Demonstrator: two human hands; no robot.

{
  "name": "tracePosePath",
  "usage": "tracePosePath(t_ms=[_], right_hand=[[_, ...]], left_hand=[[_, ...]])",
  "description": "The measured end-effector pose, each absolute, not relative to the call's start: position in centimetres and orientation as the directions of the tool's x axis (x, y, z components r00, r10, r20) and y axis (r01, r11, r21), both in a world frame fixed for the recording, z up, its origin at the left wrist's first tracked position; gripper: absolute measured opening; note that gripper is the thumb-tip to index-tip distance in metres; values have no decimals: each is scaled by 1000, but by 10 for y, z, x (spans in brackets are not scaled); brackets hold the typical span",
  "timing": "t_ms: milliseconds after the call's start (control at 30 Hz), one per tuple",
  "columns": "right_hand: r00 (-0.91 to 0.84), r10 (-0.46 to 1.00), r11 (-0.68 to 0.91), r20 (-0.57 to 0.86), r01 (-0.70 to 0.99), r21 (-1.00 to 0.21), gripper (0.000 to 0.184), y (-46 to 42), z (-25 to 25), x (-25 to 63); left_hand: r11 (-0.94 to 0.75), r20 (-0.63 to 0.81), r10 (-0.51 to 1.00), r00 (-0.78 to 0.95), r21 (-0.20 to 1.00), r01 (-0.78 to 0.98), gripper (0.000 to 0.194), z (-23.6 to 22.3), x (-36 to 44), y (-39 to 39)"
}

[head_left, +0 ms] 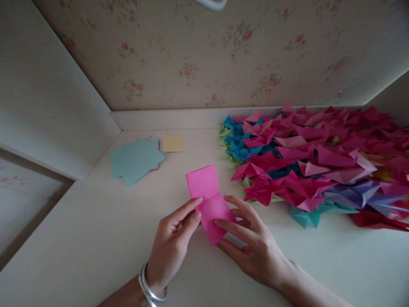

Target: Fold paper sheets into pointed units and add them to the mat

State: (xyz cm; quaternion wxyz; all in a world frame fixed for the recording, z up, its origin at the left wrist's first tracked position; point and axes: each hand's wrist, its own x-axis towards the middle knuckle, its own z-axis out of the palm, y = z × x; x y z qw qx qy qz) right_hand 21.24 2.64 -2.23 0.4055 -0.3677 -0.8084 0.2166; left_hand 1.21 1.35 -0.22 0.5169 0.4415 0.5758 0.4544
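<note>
A pink sheet of paper (209,200), creased across its middle, lies on the white table (96,238) in front of me. My left hand (174,245) pinches the paper's left edge near the crease with thumb and forefinger; silver bangles circle that wrist. My right hand (252,247) holds the paper's lower right part, forefinger lying on top and other fingers spread beneath and beside it.
A large heap of folded paper shapes (319,164), mostly pink and red with blue, purple, teal and green ones, fills the right side of the table. Light blue sheets (136,161) and a yellow square (173,143) lie at the back left. Flowered wallpaper rises behind.
</note>
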Motion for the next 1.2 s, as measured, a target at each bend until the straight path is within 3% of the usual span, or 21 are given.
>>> tracePosePath(t_ms=[133,233,400,533,800,1033,1200], right_hand=[[-419,768,635,484,408,-655,19,26,-23,213],[-373,813,572,447,366,-734,19,27,-22,214],[-257,933,324,254,284,-903,13,30,-18,214],[-185,974,168,127,229,-959,16,32,-16,212],[-134,990,48,33,109,-993,18,30,-15,207],[-123,990,-66,-74,62,-996,21,27,-17,204],[-66,997,-42,-51,121,-992,25,26,-17,203]], left_hand=[[122,-121,992,-18,992,26,27,3,14,15],[144,-144,989,15,989,14,28,5,14,16],[185,-177,979,102,980,-67,34,5,15,14],[174,-154,976,156,977,-123,36,4,16,12],[40,-45,999,25,984,175,22,4,14,15],[17,-3,999,-52,967,256,13,2,13,16],[3,13,998,-55,958,287,12,2,14,14]])
